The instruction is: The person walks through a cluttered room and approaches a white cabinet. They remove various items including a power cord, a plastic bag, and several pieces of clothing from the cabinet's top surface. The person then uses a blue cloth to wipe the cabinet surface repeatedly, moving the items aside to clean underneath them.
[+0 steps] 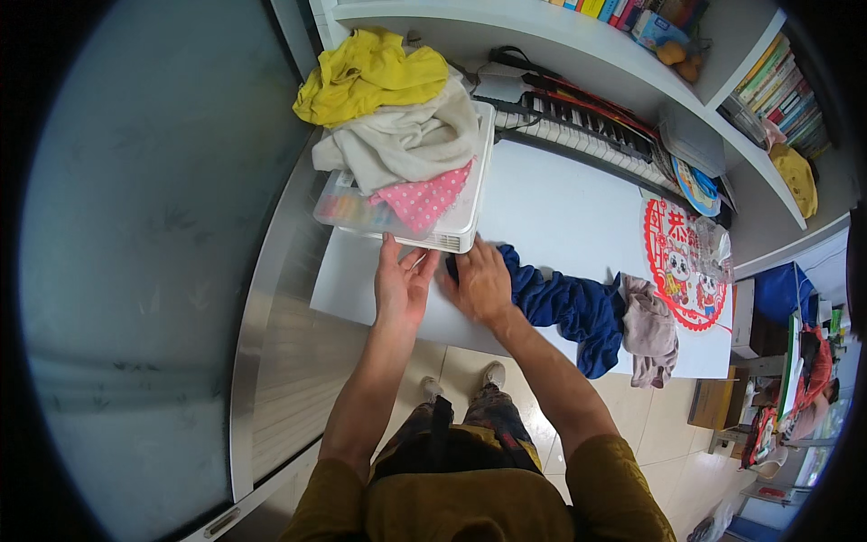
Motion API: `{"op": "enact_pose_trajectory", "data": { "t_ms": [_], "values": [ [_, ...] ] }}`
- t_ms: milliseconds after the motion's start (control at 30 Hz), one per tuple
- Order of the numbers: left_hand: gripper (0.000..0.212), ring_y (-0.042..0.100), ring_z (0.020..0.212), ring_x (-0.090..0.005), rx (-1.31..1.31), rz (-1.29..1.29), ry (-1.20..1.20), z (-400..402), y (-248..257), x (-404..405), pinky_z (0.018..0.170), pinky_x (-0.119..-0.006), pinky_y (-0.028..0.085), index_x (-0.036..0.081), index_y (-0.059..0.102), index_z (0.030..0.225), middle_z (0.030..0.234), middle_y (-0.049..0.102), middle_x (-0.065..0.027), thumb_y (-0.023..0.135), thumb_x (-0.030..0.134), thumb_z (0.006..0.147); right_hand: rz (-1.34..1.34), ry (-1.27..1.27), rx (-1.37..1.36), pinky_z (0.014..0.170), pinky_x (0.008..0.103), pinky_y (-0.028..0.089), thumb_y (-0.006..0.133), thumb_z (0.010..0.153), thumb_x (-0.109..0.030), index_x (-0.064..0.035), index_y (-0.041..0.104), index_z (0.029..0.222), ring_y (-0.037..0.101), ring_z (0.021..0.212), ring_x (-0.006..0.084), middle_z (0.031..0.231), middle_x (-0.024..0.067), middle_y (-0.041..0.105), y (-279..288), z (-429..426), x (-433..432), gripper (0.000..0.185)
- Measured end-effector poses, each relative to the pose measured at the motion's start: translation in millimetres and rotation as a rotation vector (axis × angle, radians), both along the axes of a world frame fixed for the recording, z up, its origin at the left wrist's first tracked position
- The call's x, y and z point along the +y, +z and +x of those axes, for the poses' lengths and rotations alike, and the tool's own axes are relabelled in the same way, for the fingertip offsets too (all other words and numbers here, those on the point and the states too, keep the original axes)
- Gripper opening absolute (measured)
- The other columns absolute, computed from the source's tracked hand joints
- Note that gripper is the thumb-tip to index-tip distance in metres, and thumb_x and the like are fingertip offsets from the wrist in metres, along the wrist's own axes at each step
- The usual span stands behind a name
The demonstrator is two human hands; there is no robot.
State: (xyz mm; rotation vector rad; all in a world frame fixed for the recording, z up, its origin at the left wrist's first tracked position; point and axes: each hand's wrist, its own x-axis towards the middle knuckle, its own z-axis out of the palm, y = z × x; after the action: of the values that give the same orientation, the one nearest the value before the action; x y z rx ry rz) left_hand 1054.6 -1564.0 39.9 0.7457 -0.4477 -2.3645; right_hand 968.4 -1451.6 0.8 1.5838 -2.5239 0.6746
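Palm up, my left hand (405, 283) touches the near edge of a white plastic box (467, 227), its thumb against the rim. Its fingertips meet the box's underside, and whether they grip is unclear. Beside the box's near right corner, my right hand (482, 281) lies back up over the left end of a bunched navy garment (569, 305); its fingertips are partly hidden. On the box are a pink polka-dot cloth (433, 198), a cream cloth (420, 135) and a yellow garment (372, 74). A clear case of colored items (349, 210) juts out at the left.
A mauve garment (649, 328) overhangs the near edge of the white table (555, 196). An electronic keyboard (576, 139) runs along the back below a bookshelf (623, 57). A red paper decoration (677, 264) lies right. A frosted glass door (149, 257) stands left.
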Motion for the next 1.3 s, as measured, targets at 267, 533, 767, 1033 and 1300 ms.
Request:
{"op": "enact_pose_trajectory", "data": {
  "t_ms": [267, 533, 767, 1033, 1300],
  "values": [
    [0.063, 0.039, 0.124, -0.0322, -0.030, -0.033, 0.002, -4.2, 3.8, 1.8, 0.107, -0.043, 0.038, -0.003, 0.032, 0.135, 0.130, 0.038, -0.0242, 0.050, 0.041, 0.094, -0.005, 0.001, 0.058, 0.104, 0.0439, 0.033, 0.062, 0.081, -0.035, 0.0050, 0.050, 0.123, 0.045, 0.123, 0.0339, 0.126, 0.0209, 0.051, 3.9, -12.4, -4.6, 0.059],
    [0.062, 0.044, 0.120, -0.0270, -0.001, 0.021, -0.012, 1.8, -5.8, -0.3, 0.105, -0.039, 0.039, 0.002, 0.032, 0.137, 0.126, 0.043, -0.0176, 0.053, 0.041, 0.094, -0.009, 0.150, -0.018, 0.106, 0.0444, 0.031, 0.065, 0.078, -0.034, 0.0015, 0.053, 0.122, 0.043, 0.126, 0.0320, 0.131, 0.0185, 0.049, -1.3, 28.7, 36.6, 0.058],
    [0.065, 0.040, 0.125, -0.0337, -0.042, -0.039, 0.017, 6.2, -12.8, -5.4, 0.107, -0.044, 0.039, -0.004, 0.031, 0.135, 0.130, 0.038, -0.0257, 0.052, 0.042, 0.093, 0.038, 0.234, -0.057, 0.105, 0.0431, 0.033, 0.069, 0.074, -0.029, -0.0026, 0.052, 0.124, 0.043, 0.127, 0.0288, 0.135, 0.0153, 0.048, 7.3, 48.8, 49.3, 0.059],
    [0.057, 0.046, 0.116, -0.0235, -0.049, -0.052, -0.022, 7.8, -11.3, -3.6, 0.104, -0.038, 0.039, 0.004, 0.038, 0.133, 0.122, 0.048, -0.0168, 0.055, 0.041, 0.093, 0.036, 0.187, -0.045, 0.106, 0.0403, 0.032, 0.063, 0.078, -0.022, -0.0036, 0.051, 0.126, 0.041, 0.129, 0.0280, 0.136, 0.0123, 0.047, 6.9, 39.4, 20.2, 0.052],
    [0.064, 0.044, 0.126, -0.0284, -0.220, -0.227, -0.126, 61.9, -14.5, -27.6, 0.105, -0.041, 0.038, -0.003, 0.032, 0.138, 0.137, 0.041, -0.0218, 0.045, 0.044, 0.096, 0.079, 0.254, -0.022, 0.108, 0.0411, 0.030, 0.062, 0.077, -0.018, -0.0017, 0.053, 0.124, 0.041, 0.130, 0.0272, 0.137, 0.0137, 0.047, 4.1, 41.9, 37.4, 0.050]
  ]
}}
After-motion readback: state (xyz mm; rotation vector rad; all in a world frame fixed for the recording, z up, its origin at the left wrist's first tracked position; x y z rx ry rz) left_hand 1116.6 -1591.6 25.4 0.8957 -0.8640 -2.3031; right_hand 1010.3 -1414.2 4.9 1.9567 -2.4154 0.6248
